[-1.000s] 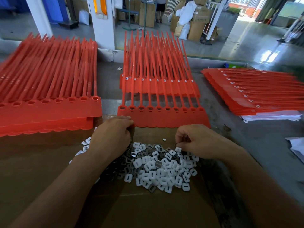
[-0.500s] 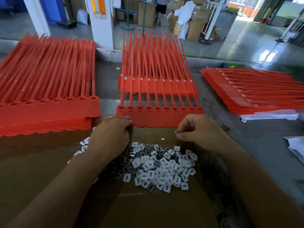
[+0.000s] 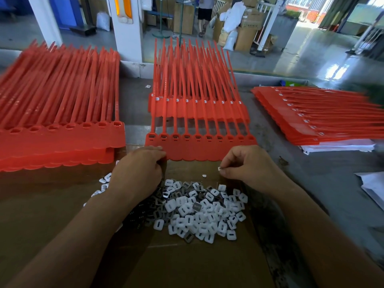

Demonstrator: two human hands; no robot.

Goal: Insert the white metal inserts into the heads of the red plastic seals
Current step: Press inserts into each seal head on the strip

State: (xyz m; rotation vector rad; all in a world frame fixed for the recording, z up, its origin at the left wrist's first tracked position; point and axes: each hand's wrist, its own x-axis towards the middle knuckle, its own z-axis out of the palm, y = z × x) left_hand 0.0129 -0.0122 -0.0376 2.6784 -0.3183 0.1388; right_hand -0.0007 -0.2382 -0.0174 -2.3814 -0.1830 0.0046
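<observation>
A strip of red plastic seals (image 3: 199,148) lies in the middle, its row of heads (image 3: 197,137) facing me with open sockets. Behind it a second strip (image 3: 197,104) shows white inserts in its heads. A pile of white metal inserts (image 3: 203,210) sits on brown cardboard (image 3: 187,265) in front of me. My left hand (image 3: 138,171) rests curled at the strip's near left corner, fingers touching its edge. My right hand (image 3: 249,167) hovers above the pile's far right, pinching one white insert (image 3: 219,168) between thumb and forefinger.
A thick stack of red seals (image 3: 60,129) lies at the left. Another stack (image 3: 315,117) rests on white paper at the right. One loose insert (image 3: 204,175) lies on the cardboard. Beyond the table rim is a factory floor with boxes and a person standing.
My right hand lifted off the pile with one insert pinched and moved up toward the strip. My left hand stayed at the strip's near left corner.
</observation>
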